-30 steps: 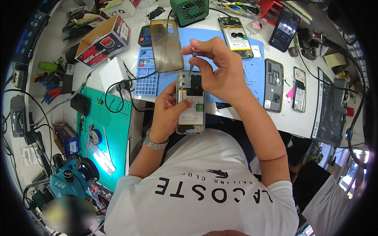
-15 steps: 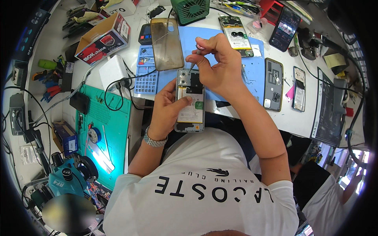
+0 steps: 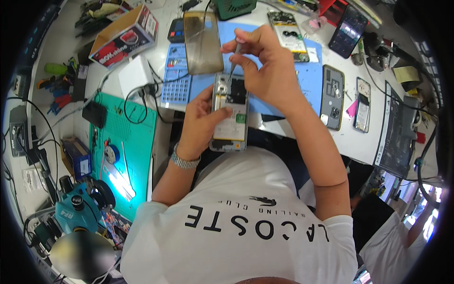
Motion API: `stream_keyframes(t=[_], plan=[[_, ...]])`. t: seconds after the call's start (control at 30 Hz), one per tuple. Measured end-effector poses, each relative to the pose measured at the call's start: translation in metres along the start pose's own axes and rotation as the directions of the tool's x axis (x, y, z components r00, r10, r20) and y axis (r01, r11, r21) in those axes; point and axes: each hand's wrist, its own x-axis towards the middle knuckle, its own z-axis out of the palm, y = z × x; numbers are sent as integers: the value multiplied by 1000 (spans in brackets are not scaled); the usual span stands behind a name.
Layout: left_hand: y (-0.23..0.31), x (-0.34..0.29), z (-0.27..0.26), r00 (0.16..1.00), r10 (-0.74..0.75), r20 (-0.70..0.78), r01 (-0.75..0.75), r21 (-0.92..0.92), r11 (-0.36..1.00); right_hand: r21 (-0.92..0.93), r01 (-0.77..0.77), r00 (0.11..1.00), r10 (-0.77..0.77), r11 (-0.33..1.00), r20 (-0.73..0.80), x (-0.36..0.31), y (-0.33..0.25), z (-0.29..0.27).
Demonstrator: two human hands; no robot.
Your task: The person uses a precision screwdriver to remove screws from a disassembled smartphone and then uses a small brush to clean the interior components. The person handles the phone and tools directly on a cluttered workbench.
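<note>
At the near edge of the white surface (image 3: 350,143), a person's left hand (image 3: 200,117) clasps an opened phone (image 3: 235,107) while the right hand (image 3: 268,68) pinches a slim screwdriver (image 3: 233,69) over its far end; a steady phone, upright tool and light, square pressure should serve best.

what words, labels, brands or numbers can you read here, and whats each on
I won't copy wording or brands, but print stands on:
White shirt: large dark letters, upside down
Red-black-white box: bold lettering
Teal microscope: short marking
Dark mat: marking along its left edge
Opened phone: battery label, too small and blurred
Lit phone screen: too small to read
</note>
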Motion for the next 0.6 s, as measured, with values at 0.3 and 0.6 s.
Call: stream_keyframes(t=[0.3, 0.6], plan=[[-3, 0, -3, 1000, -8, 0, 8, -34, 999, -222, 140, 987, -155, 965, -52, 2, 0, 2], [0, -1, 0, 1000, -3, -16, 3, 10, 1000, -154, 57, 991, -76, 986, -115, -5, 1, 0]])
